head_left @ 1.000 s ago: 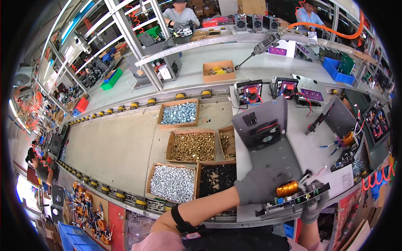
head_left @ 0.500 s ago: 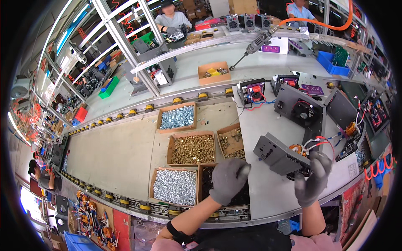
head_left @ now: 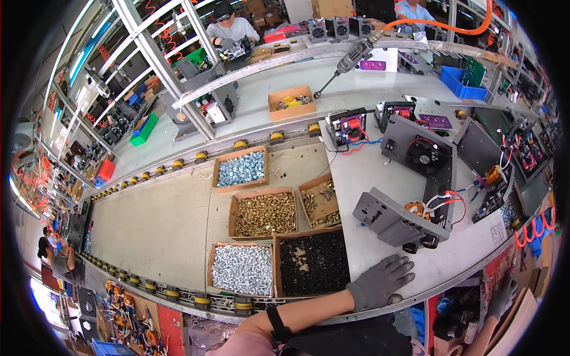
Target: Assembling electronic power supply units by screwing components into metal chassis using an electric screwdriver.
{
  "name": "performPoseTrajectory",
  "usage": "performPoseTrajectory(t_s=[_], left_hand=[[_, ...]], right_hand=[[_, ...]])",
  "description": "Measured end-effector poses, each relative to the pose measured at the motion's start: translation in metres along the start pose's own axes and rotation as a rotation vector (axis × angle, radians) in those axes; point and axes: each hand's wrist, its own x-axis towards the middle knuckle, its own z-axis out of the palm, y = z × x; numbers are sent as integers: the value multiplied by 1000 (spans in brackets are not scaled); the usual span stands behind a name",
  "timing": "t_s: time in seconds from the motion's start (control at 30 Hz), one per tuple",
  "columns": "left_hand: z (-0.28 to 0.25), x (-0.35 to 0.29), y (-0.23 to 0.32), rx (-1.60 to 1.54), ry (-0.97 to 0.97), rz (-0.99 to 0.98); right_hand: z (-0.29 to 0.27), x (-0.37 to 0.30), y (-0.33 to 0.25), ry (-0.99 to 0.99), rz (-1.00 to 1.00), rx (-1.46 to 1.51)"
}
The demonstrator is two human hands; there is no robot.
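My left hand point(head_left: 383, 282), in a grey glove, lies on the bench near its front edge, fingers spread, holding nothing. Just beyond it stands an opened grey metal housing point(head_left: 395, 219) with a copper-coloured coil point(head_left: 417, 209) and red and white wires. My right hand point(head_left: 503, 295), gloved too, is low at the far right, below the bench edge. Its fingers look closed around a slim upright thing, mostly hidden by the glove. Left of my left hand is a cardboard box of black screws point(head_left: 323, 261), beside a box of silver screws point(head_left: 242, 270).
Boxes of brass-coloured screws point(head_left: 265, 216) and bluish fasteners point(head_left: 241, 169) stand farther back. A roller track point(head_left: 172, 292) edges the bench. A power driver point(head_left: 350, 62) hangs on an orange hose beyond. A red coiled hose point(head_left: 537, 230) hangs at right. Co-workers point(head_left: 231, 32) are across the line.
My left hand has come away from over the black screws and lies flat on the bench. My right hand has left the grey housing and dropped to the far right, below the bench edge.
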Motion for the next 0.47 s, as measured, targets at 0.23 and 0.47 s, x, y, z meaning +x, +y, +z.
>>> performPoseTrajectory(t_s=[0.23,0.47], left_hand=[[-7,-2,2,35,-11,-15],[-16,-36,-3,6,-55,-47]], right_hand=[[30,33,44,-110,55,246],[62,70,64,-222,-113,513]])
